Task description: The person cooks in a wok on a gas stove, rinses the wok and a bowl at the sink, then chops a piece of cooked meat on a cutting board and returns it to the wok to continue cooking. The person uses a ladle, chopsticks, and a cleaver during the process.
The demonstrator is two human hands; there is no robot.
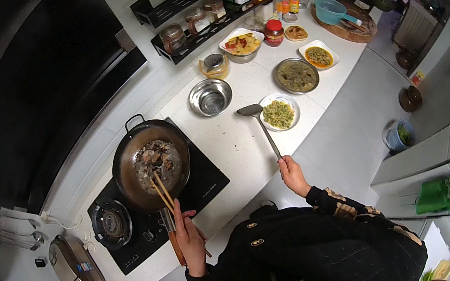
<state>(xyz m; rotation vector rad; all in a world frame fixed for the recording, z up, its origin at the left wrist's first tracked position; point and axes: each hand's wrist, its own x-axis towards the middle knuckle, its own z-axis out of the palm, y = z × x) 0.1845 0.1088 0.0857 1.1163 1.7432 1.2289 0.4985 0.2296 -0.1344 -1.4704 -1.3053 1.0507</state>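
My left hand (189,236) holds a pair of wooden chopsticks (164,191), their tips in the food inside a wok (126,171). Browned pieces and bubbling liquid (156,159) lie in the wok, which sits on a black gas hob (202,180). The wok's wooden handle (175,244) runs down beside my left hand. My right hand (294,176) grips the end of a long-handled metal wok spatula (268,133). The spatula's blade is by the left rim of a white plate (297,118) of chopped green food (278,115).
Beyond the spatula stand a steel bowl (210,98), a metal dish of food (297,76) and a square white dish (329,54). Jars and bottles line a black wall rack (204,22). A rice cooker (76,267) stands left of the hob; a second burner (111,222) is beside the wok.
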